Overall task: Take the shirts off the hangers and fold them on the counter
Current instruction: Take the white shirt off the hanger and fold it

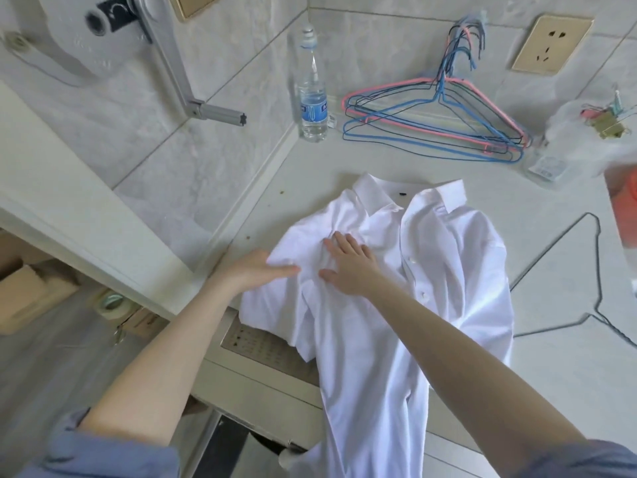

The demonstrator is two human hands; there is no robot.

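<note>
A white button-up shirt (444, 263) lies front up on the pale counter (396, 163), collar toward the wall, its tail hanging over the front edge. My left hand (256, 269) pinches the shirt's left shoulder and sleeve fabric, thumb on top and fingers tucked under the cloth. My right hand (350, 265) lies flat with spread fingers on the shirt's chest, just left of the button line. A lone grey wire hanger (598, 270) rests on the counter to the shirt's right.
A pile of pink, blue and dark wire hangers (434, 122) lies by the back wall. A water bottle (312, 91) stands in the corner. Clear plastic and clips (586, 132) sit at the right. Boxes and tape (112, 305) are on the floor to the left.
</note>
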